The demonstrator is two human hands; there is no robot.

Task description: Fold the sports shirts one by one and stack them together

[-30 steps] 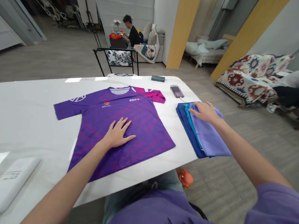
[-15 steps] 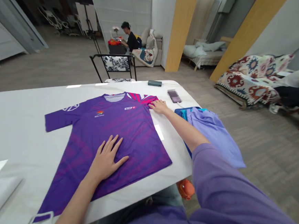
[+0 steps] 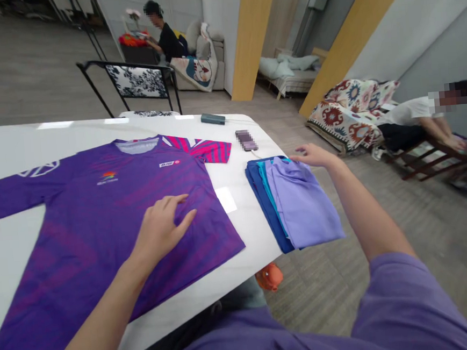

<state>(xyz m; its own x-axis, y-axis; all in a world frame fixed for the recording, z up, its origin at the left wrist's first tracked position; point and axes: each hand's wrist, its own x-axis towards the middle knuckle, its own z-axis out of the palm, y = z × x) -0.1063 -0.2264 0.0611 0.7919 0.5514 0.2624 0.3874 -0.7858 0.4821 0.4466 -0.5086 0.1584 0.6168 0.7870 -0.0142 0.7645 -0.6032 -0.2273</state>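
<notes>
A purple short-sleeved T-shirt (image 3: 111, 217) lies spread flat on the white table, its pink-striped sleeve towards the phone. My left hand (image 3: 160, 226) is over the middle of the shirt, fingers slightly bent and thumb apart; whether it touches the cloth I cannot tell. At the table's right edge sits a stack of folded clothes (image 3: 304, 207), lilac on top with teal and dark blue beneath. My right hand (image 3: 315, 155) is at the far right corner of that stack, fingers loosely apart, holding nothing I can see.
Beyond the stack lies a phone (image 3: 247, 140) with a cable, and a dark power bank (image 3: 213, 119) is near the far edge. A patterned chair (image 3: 137, 83) stands behind the white table (image 3: 210, 284). An orange object (image 3: 270, 276) shows below the edge. Two people sit farther off.
My right hand has left the pink-striped sleeve and moved right to the folded stack. My left hand's fingers have drawn in from lying flat. The view has turned right.
</notes>
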